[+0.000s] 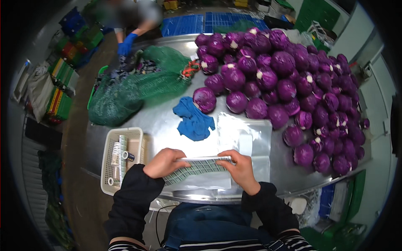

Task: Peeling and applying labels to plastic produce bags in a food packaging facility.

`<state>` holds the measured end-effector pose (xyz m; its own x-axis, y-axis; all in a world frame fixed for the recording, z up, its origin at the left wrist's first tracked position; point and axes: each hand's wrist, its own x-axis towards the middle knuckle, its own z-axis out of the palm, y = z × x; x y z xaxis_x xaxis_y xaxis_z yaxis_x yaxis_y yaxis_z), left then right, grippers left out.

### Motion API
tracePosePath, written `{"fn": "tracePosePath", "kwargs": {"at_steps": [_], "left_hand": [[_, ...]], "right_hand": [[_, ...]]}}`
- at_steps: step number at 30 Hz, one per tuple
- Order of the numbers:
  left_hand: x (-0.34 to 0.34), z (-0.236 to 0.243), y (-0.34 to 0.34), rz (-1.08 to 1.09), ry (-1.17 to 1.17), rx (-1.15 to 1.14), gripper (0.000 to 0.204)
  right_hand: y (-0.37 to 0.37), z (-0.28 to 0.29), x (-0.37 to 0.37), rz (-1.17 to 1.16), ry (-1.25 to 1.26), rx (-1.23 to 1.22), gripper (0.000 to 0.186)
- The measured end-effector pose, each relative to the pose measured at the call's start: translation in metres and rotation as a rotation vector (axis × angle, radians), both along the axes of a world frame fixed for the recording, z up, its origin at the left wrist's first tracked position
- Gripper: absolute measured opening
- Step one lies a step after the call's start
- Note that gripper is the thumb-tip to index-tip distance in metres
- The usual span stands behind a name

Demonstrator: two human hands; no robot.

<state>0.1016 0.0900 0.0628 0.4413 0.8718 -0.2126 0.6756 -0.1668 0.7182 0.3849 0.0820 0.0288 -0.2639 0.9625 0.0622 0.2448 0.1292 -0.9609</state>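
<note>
Both my hands are closed on a green-and-white checked sheet [197, 168], just above the near edge of the metal table. My left hand [164, 162] pinches its left end, and my right hand [240, 167] pinches the right end. A pale edge runs along the top of the sheet between them. Under and beyond it lie clear plastic bags [259, 144] flat on the table. Farther off sits a crumpled blue bundle [194, 121], like thin gloves. Left of my left hand stands a cream plastic basket [105, 161] containing rolls and small items.
Purple cabbages [287, 62] are heaped across the table's right side. Green net sacks [115, 102] lie at the far left, where a co-worker's blue-gloved hands [126, 44] reach in. The metal table [161, 125] curves round in front of me. Stacked crates [63, 94] stand beyond its left side.
</note>
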Motion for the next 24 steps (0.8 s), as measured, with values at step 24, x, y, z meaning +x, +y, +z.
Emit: {"fn": "tracePosePath", "kwargs": {"at_steps": [24], "left_hand": [[0.019, -0.002, -0.005, -0.08, -0.18, -0.045, 0.015]], "right_hand": [[-0.016, 0.004, 0.037, 0.007, -0.23, 0.401, 0.044]]}}
